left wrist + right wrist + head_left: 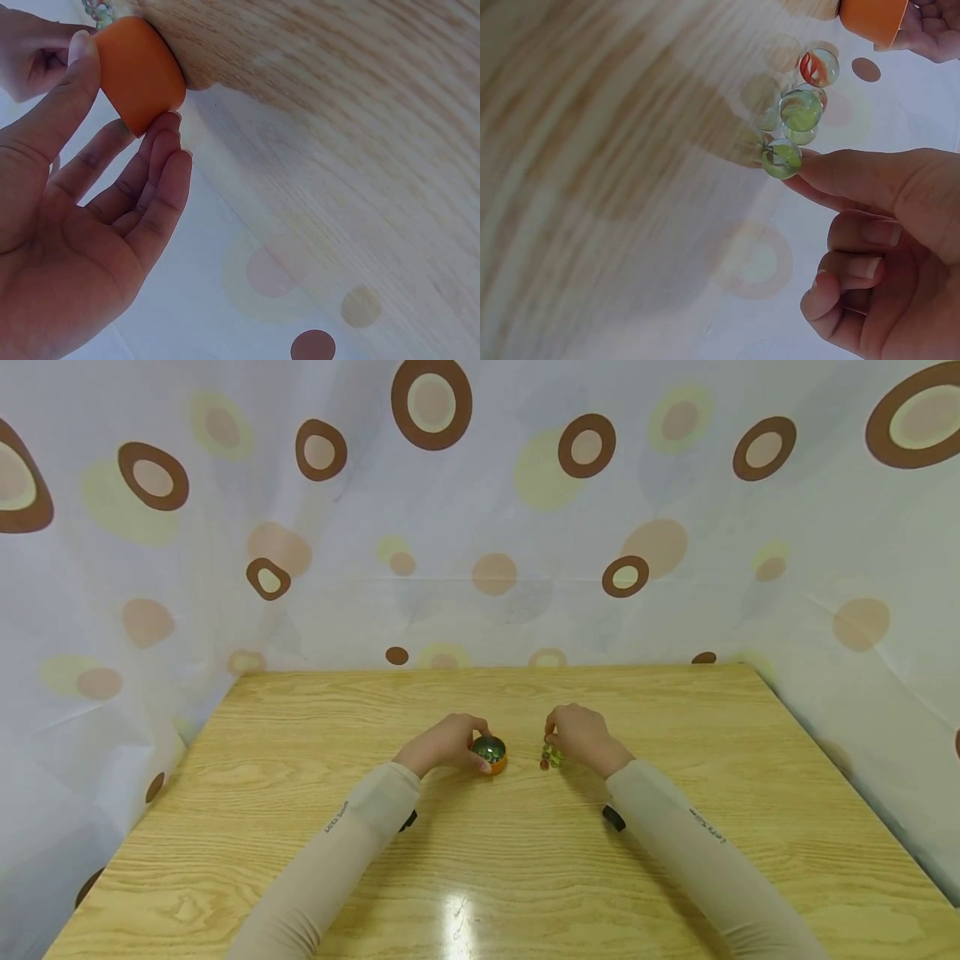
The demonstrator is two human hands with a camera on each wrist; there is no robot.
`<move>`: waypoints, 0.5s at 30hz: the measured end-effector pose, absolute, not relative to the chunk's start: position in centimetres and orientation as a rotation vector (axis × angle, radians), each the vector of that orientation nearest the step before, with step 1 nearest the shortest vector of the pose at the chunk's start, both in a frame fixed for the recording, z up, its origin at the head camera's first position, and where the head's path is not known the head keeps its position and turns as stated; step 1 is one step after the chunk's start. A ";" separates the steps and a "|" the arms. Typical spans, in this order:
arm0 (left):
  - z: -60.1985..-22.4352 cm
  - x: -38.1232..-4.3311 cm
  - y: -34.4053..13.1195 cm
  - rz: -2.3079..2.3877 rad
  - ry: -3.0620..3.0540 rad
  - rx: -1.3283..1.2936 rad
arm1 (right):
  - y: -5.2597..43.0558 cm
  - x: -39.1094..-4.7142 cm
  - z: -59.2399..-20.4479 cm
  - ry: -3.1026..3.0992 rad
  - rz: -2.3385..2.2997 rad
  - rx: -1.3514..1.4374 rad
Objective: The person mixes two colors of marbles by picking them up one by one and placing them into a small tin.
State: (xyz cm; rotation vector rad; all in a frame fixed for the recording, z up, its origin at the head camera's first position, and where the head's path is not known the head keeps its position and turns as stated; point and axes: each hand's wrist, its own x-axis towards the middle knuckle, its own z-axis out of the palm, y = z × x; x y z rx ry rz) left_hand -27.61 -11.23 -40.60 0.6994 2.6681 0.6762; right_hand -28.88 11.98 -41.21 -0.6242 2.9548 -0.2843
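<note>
A small orange bowl (498,768) with a dark inside stands on the table, and green shapes show within it. My left hand (447,743) grips this bowl from the left, thumb near the rim and fingers around the far side; its smooth orange wall (141,71) fills the grasp in the left wrist view. To the right, my right hand (583,737) pinches a clear green-swirled marble (782,158) between thumb and index finger, the other fingers curled in. Beside it lie more glass marbles, a green one (801,111) and a red-swirled one (820,68) among them.
The wooden table (480,843) reaches back to a patterned sheet (480,510) that hangs behind it and along both sides. Dark wrist devices show below both sleeves, one under the right sleeve (613,817).
</note>
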 end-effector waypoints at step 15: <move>-40.2 -27.4 -11.2 0.689 2.675 0.712 | 12.3 -28.5 -40.5 2.967 -0.334 -0.650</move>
